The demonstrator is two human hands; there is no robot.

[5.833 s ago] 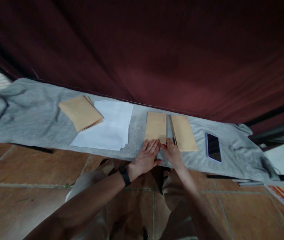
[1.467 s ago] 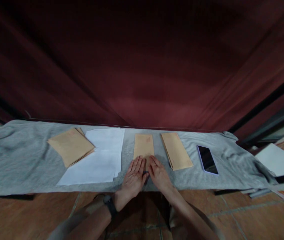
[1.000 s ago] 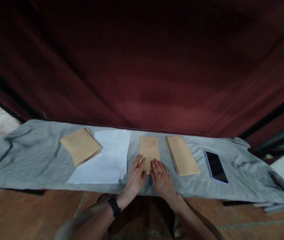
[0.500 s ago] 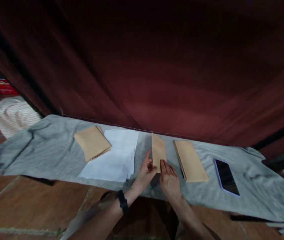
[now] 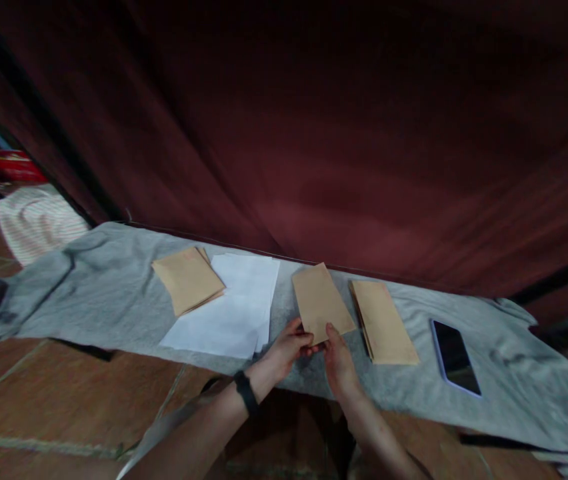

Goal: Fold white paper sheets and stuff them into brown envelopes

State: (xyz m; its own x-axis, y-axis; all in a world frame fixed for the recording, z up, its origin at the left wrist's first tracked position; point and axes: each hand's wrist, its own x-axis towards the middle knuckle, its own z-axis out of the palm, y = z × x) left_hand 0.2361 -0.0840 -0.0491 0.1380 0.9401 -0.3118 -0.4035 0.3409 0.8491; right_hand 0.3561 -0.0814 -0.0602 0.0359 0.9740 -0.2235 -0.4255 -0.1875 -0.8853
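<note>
A brown paper envelope [image 5: 321, 300] is held in front of me, its broad face turned up and its far end towards the curtain. My left hand [image 5: 293, 343] grips its near left corner, fingers curled beneath and thumb at the edge. At the near right edge my right hand [image 5: 337, 353] pinches it with the thumb on top; its other fingers are mostly hidden under the paper. Right of the hands lies a stack of brown envelopes [image 5: 387, 323]. To the left, white paper sheets [image 5: 231, 310] lie partly under another pile of brown envelopes [image 5: 189, 280].
A grey cloth [image 5: 109, 300] covers the narrow bench. A phone [image 5: 457, 357] lies on it at the right. Behind the bench hangs a dark red curtain [image 5: 314, 167]. A striped cloth [image 5: 41, 223] is at the far left, above the tiled floor [image 5: 64, 400].
The envelope has turned from a narrow, tilted view to its broad face. My right hand has moved from pressing on its face to pinching its near right edge.
</note>
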